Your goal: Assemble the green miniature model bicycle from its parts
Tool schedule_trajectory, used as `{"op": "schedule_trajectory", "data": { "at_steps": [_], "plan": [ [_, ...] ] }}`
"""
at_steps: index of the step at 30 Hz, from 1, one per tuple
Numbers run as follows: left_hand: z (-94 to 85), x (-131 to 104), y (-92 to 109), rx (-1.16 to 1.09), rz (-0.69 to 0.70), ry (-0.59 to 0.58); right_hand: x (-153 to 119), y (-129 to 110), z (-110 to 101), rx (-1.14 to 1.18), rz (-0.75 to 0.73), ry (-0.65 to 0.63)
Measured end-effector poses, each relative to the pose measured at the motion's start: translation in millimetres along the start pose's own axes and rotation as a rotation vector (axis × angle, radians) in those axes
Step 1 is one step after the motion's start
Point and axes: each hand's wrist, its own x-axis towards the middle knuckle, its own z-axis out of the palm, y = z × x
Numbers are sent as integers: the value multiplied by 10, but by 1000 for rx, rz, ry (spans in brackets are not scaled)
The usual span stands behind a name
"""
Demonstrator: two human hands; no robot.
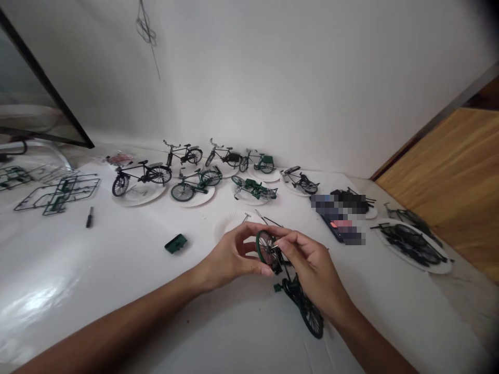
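Observation:
A green and black model bicycle (298, 296) hangs tilted between my two hands over the white table. My left hand (237, 254) is closed around its green-rimmed wheel (266, 249), thumb below and fingers above. With thumb and fingertips, my right hand (312, 265) pinches a small light-coloured piece near that wheel's hub, too small to name. The other wheel (313, 318) points down towards me, below my right hand. Behind my hands lies a paper plate (226, 223) with thin metal parts on it, partly hidden. Left of my left hand rests a small green box-shaped part (175, 243).
Several model bicycles, among them a black one (142, 176), stand or lie on paper plates along the wall. A phone (335, 223) lies to the right, beside a plate of black parts (413, 246). Green part frames (64, 193) and a small screwdriver (90, 217) are at left.

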Motion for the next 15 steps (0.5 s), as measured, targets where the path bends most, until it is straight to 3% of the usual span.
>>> {"op": "schedule_trajectory", "data": {
  "at_steps": [15],
  "plan": [
    [58,-10,19,-32,-38,52,16,-43,-95,-45,-9,-84]
  ]
}}
